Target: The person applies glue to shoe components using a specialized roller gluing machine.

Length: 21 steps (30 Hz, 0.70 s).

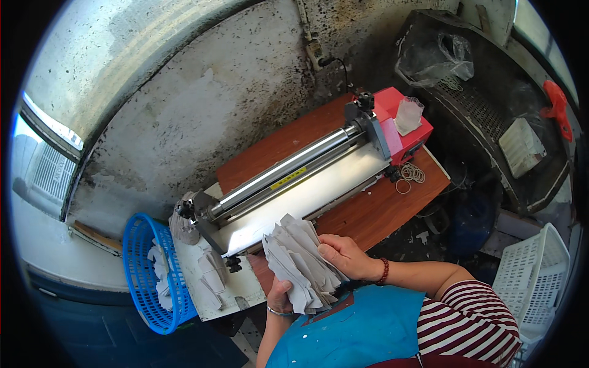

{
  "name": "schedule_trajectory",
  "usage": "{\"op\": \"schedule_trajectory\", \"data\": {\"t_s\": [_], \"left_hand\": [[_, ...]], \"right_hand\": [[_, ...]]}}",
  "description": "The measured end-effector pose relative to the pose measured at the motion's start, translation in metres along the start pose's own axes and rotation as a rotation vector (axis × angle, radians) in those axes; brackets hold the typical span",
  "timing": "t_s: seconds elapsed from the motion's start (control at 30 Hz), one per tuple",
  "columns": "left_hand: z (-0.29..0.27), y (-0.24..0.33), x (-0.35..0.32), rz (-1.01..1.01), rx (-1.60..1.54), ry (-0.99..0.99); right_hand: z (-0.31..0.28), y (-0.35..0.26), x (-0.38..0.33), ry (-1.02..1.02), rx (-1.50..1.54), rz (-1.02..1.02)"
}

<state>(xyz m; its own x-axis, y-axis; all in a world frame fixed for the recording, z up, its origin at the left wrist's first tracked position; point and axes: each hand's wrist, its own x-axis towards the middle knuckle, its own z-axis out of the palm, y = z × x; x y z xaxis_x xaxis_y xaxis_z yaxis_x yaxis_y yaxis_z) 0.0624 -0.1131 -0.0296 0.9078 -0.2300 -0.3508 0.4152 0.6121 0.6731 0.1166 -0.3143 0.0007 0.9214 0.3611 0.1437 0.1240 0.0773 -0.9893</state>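
Observation:
A thick, loosely fanned stack of pale grey, flat pieces (302, 260) is held in front of my blue apron; whether they are paper, cloth or leather I cannot tell. My left hand (280, 297) grips the stack's lower left edge, thumb on top. On its right side my right hand (350, 256) is closed around the edge of the pieces. Just beyond the stack stands a roller machine (288, 168) with long shiny metal rollers, a bright metal feed plate (313, 191) and a red housing (402, 113) at its right end.
The machine sits on a reddish-brown board (362, 214). Rubber bands (411, 174) lie beside its right end. At left, a blue plastic basket (136, 270) holds similar pieces, and a small bundle (211, 273) lies next to it. A white basket (531, 276) stands at right.

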Motion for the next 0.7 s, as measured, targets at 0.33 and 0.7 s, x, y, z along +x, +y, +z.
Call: {"op": "schedule_trajectory", "data": {"t_s": [0.33, 0.7], "left_hand": [[0.027, -0.019, 0.027, -0.118, -0.029, 0.034], [0.007, -0.026, 0.005, -0.058, -0.140, 0.128]], "right_hand": [[-0.050, 0.053, -0.015, 0.175, -0.092, 0.071], [-0.261, 0.195, -0.035, 0.708, -1.150, 0.341]]}}
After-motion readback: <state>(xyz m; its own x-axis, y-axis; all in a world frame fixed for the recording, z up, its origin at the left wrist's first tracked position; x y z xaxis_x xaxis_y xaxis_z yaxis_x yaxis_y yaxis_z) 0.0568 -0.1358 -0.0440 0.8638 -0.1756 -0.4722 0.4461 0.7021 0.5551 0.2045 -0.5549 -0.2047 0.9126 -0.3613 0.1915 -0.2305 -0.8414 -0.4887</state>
